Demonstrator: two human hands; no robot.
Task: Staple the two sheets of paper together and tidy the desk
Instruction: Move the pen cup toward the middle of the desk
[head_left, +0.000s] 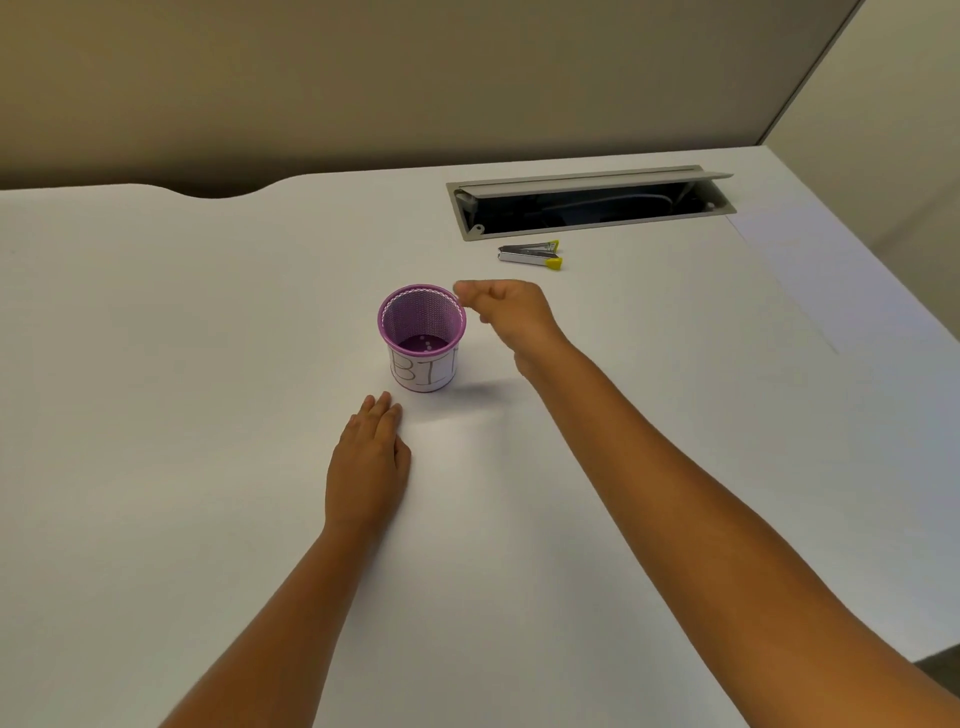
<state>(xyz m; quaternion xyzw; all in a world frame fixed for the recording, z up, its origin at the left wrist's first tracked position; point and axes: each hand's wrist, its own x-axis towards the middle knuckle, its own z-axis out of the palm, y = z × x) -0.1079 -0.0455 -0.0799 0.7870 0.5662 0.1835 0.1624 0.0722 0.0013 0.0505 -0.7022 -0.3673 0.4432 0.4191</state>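
A plain beige wall backs our white desk (208, 312). Our left hand (366, 467) lies flat, fingers straight, mid-desk. Our right hand (506, 312), fingers curled, hovers at the purple cup's (422, 338) rim; whether it pinches anything we cannot tell. The stapler (530, 254) lies toward the far edge, beside the cable hatch (592, 200). No sheets show, so we judge tidying is underway; next, the stapler needs putting away.

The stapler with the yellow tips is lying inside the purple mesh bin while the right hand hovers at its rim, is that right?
Not quite. The head view shows the stapler lying on the desk, beyond the purple mesh bin and near the open cable hatch, not inside the bin. The right hand is indeed at the bin's rim.
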